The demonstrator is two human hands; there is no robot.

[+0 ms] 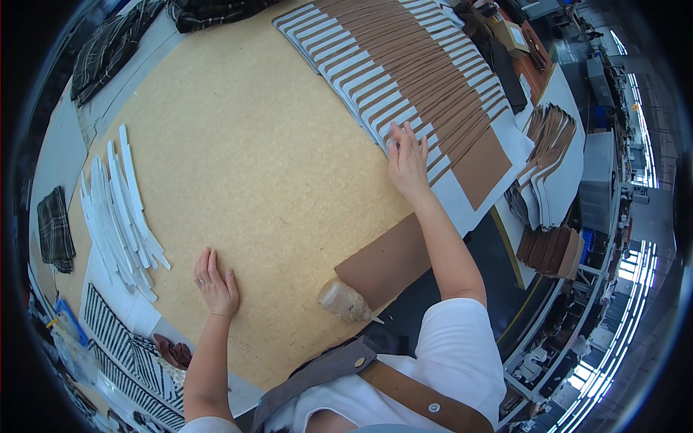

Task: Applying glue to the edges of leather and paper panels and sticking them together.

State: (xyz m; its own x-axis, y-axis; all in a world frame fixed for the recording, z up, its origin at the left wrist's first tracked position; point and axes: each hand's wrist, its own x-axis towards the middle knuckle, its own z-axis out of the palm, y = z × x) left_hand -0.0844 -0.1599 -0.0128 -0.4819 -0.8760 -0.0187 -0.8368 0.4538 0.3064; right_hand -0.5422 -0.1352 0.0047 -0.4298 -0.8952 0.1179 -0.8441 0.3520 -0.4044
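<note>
Many brown-and-white sheets (426, 68) lay beneath the right fingers (408, 136), grip unclear. Left fingers (213, 267) rested close together on the tabletop (267, 137).

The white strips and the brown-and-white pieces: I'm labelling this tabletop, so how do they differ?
The white strips are plain and narrow; the brown-and-white pieces are wider and two-coloured. The strips lie in a loose heap; the pieces overlap in an orderly row. The right hand is at the pieces; no hand touches the strips. Both groups hold many items and show white.
</note>
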